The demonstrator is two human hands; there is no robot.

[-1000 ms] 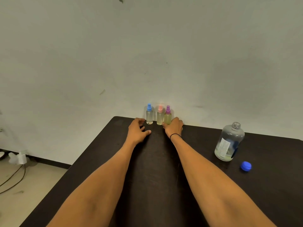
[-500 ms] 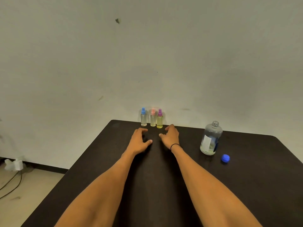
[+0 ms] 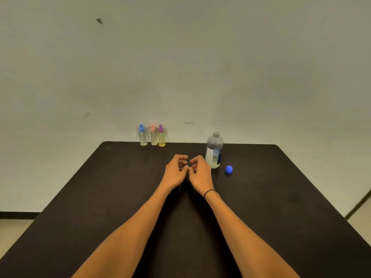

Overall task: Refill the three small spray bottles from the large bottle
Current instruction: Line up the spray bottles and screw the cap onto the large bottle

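Three small spray bottles stand in a row at the table's far edge against the wall: a blue-topped one (image 3: pixel 143 136), a pink-topped one (image 3: pixel 154 136) and a purple-topped one (image 3: pixel 161 138) holding yellowish liquid. The large clear bottle (image 3: pixel 214 151) stands uncapped to their right, with a little liquid at its bottom. Its blue cap (image 3: pixel 228 169) lies on the table just right of it. My left hand (image 3: pixel 175 171) and my right hand (image 3: pixel 200 171) are side by side mid-table, fingers loosely curled, fingertips nearly touching, holding nothing. My right hand is just left of the large bottle.
The dark table (image 3: pixel 96 197) has rounded far corners and stands against a pale wall (image 3: pixel 180 67). Floor shows past the left edge and the right edge. A black band circles my right wrist (image 3: pixel 210 192).
Both hands drew back from the spray bottles toward me and came together, fingers curling. The camera view pulled back, so the bottles look farther away.
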